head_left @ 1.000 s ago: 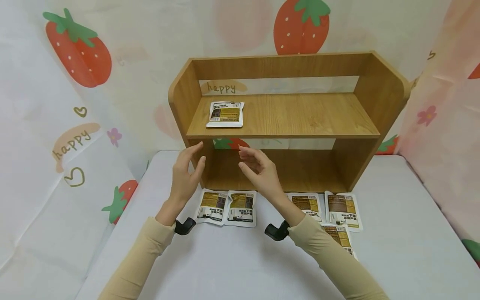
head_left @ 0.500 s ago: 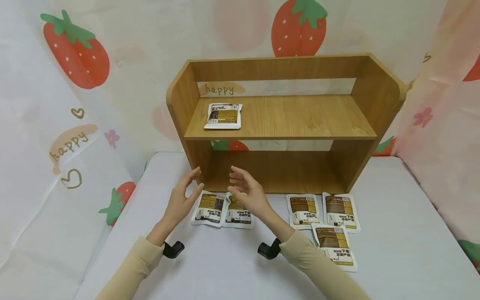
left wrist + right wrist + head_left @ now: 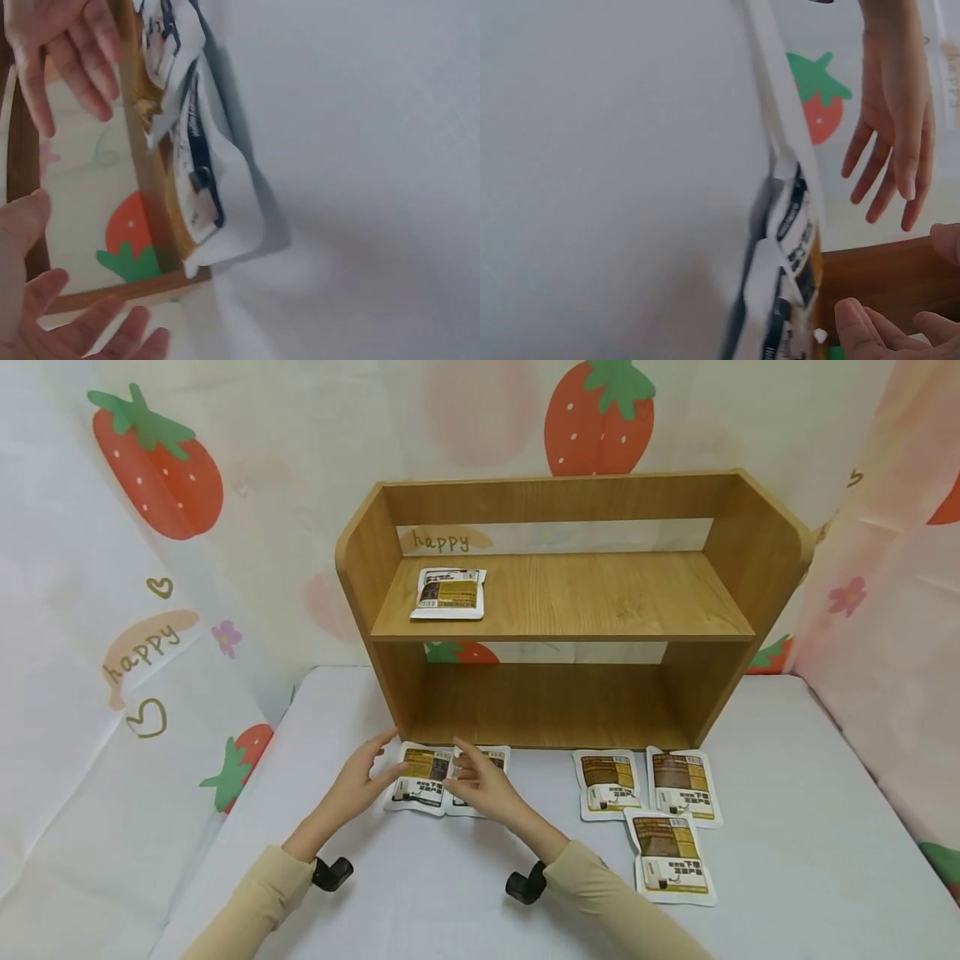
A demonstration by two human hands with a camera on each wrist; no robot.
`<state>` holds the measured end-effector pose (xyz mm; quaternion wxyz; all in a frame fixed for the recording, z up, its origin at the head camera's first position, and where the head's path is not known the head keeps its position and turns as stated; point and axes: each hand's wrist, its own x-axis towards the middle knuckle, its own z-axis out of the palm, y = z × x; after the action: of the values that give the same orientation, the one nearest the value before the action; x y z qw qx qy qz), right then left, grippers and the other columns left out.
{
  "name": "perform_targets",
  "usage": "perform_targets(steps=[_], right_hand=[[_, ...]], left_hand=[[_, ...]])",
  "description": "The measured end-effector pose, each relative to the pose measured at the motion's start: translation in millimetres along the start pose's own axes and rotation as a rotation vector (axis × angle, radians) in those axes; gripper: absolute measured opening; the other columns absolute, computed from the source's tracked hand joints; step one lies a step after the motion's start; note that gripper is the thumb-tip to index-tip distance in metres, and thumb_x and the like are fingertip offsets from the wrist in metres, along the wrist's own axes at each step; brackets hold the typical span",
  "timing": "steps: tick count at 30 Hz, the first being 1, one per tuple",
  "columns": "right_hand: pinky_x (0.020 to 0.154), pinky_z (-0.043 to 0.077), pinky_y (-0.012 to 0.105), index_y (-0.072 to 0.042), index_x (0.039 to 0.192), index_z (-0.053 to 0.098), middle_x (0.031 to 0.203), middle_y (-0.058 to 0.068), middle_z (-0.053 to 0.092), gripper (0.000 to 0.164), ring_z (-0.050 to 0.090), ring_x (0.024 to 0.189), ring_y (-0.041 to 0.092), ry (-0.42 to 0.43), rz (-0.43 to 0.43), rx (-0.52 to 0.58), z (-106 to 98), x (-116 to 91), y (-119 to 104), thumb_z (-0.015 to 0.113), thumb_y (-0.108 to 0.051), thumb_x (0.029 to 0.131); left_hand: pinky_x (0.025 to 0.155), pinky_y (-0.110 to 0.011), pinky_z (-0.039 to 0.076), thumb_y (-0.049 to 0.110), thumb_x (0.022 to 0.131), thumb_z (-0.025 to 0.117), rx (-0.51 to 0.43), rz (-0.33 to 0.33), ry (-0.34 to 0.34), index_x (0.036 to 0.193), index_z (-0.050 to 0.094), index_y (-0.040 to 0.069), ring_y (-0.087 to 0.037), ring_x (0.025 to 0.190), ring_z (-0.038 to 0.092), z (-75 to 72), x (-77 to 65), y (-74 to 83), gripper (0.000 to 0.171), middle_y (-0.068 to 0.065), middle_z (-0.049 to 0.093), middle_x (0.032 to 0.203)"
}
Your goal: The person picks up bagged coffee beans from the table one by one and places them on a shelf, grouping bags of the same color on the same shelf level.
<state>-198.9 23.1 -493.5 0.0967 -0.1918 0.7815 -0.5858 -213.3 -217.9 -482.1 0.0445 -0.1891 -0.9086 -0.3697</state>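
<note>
My left hand [image 3: 358, 787] hovers just left of a white, brown and gold food pouch [image 3: 422, 783] lying on the table, fingers loosely spread and holding nothing. Over a second such pouch [image 3: 495, 758], touching the first on its right, is my right hand [image 3: 486, 787], which hides part of it. Its fingers are also relaxed, with nothing in them. The left wrist view shows the two pouches [image 3: 217, 172] lying flat, apart from the left fingers [image 3: 105, 322]. In the right wrist view, the right fingers [image 3: 862, 330] are beside the pouches [image 3: 795, 232], palms facing each other.
A two-tier wooden shelf [image 3: 570, 635] stands behind the pouches. One pouch [image 3: 450, 593] lies at the left of its upper board. To the right on the white table [image 3: 810, 827] are a pouch [image 3: 607, 783], another [image 3: 684, 785] and a third [image 3: 671, 858] nearer the front.
Both hands have come down and back from in front of the shelf's lower tier to the two left pouches on the table. The pouches have not moved.
</note>
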Motion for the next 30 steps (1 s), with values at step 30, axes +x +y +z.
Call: perform_targets(steps=[30], right_hand=[[0.088, 0.048, 0.042, 0.003, 0.135, 0.043, 0.121, 0.019, 0.058, 0.06, 0.059, 0.101, 0.027, -0.159, 0.179, -0.435, 16.3, 34.5, -15.7, 0.064, -0.023, 0.085]], left_hand=[[0.06, -0.027, 0.051, 0.008, 0.084, 0.067, -0.264, -0.347, -0.214, 0.135, 0.041, -0.002, -0.014, 0.079, 0.059, 10.9, 9.0, -34.5, 0.058, -0.023, 0.061, 0.104]])
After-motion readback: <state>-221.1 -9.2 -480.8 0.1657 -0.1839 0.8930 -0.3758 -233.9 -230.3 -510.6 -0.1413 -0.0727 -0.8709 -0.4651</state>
